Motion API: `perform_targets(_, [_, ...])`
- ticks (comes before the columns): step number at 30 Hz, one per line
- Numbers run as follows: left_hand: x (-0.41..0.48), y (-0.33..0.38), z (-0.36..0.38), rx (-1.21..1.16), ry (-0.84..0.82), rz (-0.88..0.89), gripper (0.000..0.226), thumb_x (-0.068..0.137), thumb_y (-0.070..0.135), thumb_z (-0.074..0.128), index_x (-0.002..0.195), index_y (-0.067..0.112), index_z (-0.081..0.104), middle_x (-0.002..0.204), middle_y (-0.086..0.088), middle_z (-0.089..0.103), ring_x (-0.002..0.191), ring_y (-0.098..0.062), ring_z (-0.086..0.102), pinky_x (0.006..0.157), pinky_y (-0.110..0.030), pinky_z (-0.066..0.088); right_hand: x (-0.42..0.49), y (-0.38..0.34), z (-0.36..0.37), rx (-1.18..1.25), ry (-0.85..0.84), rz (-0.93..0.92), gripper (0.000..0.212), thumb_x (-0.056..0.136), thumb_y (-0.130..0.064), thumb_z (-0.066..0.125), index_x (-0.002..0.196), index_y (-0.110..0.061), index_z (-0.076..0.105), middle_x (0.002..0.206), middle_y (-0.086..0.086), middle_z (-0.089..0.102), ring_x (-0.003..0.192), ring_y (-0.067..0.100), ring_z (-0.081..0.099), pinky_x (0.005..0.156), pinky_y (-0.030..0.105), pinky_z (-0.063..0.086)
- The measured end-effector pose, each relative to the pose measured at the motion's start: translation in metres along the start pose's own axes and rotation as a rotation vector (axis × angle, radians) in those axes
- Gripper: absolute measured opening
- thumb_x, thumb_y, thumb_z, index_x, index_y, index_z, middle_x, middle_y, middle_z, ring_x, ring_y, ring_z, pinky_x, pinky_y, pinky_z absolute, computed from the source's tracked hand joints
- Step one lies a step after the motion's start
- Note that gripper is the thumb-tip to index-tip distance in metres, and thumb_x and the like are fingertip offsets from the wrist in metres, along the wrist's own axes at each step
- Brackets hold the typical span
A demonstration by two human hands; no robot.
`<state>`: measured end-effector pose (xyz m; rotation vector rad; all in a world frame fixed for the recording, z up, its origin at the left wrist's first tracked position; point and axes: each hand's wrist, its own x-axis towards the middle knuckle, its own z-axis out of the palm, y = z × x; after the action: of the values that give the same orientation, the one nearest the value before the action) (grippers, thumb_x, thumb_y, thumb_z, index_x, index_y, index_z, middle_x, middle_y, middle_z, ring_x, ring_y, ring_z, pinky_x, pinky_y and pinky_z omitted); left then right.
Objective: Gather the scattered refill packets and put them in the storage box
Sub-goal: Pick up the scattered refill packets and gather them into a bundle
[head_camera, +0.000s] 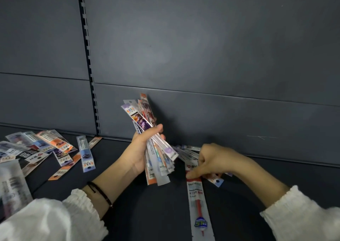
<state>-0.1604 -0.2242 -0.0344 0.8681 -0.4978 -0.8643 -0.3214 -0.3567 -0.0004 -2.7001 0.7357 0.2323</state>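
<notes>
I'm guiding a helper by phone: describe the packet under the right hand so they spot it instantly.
On the dark shelf floor, find the right hand. From its fingers a long clear packet runs toward the viewer. Unlike the picture-printed packets nearby, it shows a red refill and a blue-green logo.

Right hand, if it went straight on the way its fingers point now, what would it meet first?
The right hand points left, seemingly pinching the top end of the red refill packet. Beyond that, it would probably meet the lower ends of the packet bundle the left hand grips; depth unclear.
</notes>
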Motion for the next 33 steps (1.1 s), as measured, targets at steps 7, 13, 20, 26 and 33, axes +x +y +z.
perform_targets(7, [-0.001,0.003,0.005,-0.212,-0.19,-0.081,0.061,0.046,0.033,0.094,0.087,0.02,0.051,0.059,0.005,0.05,0.044,-0.007,0.047,0.044,-0.021,0.044,0.003,-0.004,0.0,0.189,-0.01,-0.069,0.022,0.072,-0.032,0.081,0.079,-0.012,0.075,0.068,-0.001,0.069,0.055,0.006,0.055,0.047,0.02,0.043])
perform_targets(13, [-0.006,0.001,0.009,-0.019,-0.194,-0.123,0.072,0.038,0.041,0.095,0.095,0.016,0.059,0.063,0.001,0.058,0.047,-0.011,0.052,0.048,-0.025,0.048,-0.001,0.004,-0.027,1.13,0.054,-0.196,0.018,0.076,-0.019,0.069,0.089,-0.008,0.07,0.064,0.0,0.068,0.05,0.006,0.058,0.049,0.018,0.05])
perform_targets(20, [-0.015,-0.004,0.015,0.258,-0.184,-0.188,0.109,0.026,0.059,0.09,0.117,0.01,0.059,0.076,-0.005,0.071,0.064,-0.018,0.069,0.061,-0.031,0.055,-0.011,-0.02,-0.029,1.387,0.19,-0.395,0.013,0.081,-0.014,0.063,0.09,-0.006,0.065,0.072,0.003,0.072,0.055,0.008,0.063,0.048,0.017,0.049])
perform_targets(26, [-0.026,-0.002,0.026,0.287,-0.33,-0.139,0.081,0.031,0.066,0.084,0.095,0.019,0.073,0.084,-0.004,0.076,0.074,-0.013,0.072,0.061,-0.023,0.055,-0.014,-0.033,-0.021,1.02,0.549,-0.393,0.004,0.09,-0.007,0.061,0.087,-0.005,0.062,0.07,0.004,0.068,0.053,0.01,0.063,0.048,0.022,0.049])
perform_targets(33, [-0.025,0.0,0.025,0.41,-0.349,0.057,0.059,0.05,0.028,0.082,0.105,0.015,0.064,0.088,-0.006,0.072,0.085,-0.022,0.069,0.074,-0.031,0.054,-0.022,-0.043,-0.016,0.863,0.641,-0.463,0.004,0.087,-0.01,0.066,0.087,-0.009,0.063,0.068,0.003,0.069,0.051,0.01,0.062,0.051,0.023,0.05])
